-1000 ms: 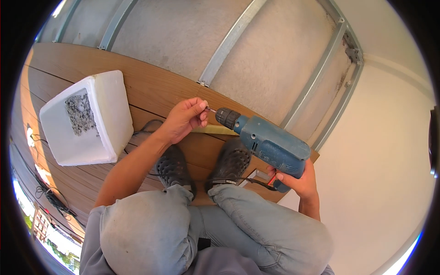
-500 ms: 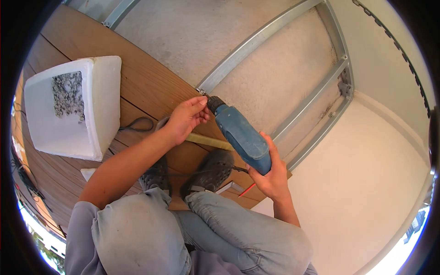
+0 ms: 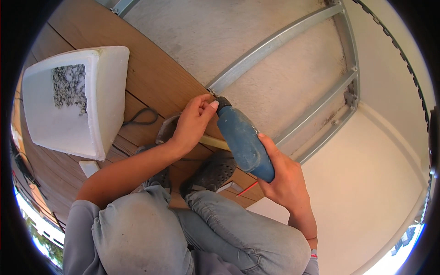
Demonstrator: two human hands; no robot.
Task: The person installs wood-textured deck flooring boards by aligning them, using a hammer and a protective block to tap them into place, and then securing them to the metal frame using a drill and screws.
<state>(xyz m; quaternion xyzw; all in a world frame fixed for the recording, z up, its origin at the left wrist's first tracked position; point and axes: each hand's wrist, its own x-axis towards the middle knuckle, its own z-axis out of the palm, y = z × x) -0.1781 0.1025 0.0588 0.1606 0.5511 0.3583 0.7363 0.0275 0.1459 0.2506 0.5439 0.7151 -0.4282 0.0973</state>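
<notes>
In my right hand (image 3: 286,176) is a blue power drill (image 3: 245,140), gripped at its rear end, with its black chuck (image 3: 223,103) pointing away from me and up to the left. My left hand (image 3: 195,119) is closed beside the chuck, thumb and fingertips pinched near the drill's tip. What those fingers hold, if anything, is too small to tell. The tip is at the edge of the brown decking boards (image 3: 151,64), close to the end of a grey metal frame bar (image 3: 270,46).
A white foam box (image 3: 112,101) with dark speckles inside stands on the decking at left. A black cable loop (image 3: 142,117) lies beside it. Under my arms are a yellowish strip (image 3: 215,142), a red pencil-like stick (image 3: 246,189) and my dark clogs (image 3: 213,172). A pale wall (image 3: 353,183) rises at right.
My left hand has moved right and up against the chuck, its fingers curling more. The drill has rolled slightly in my right hand, and the view has shifted a little.
</notes>
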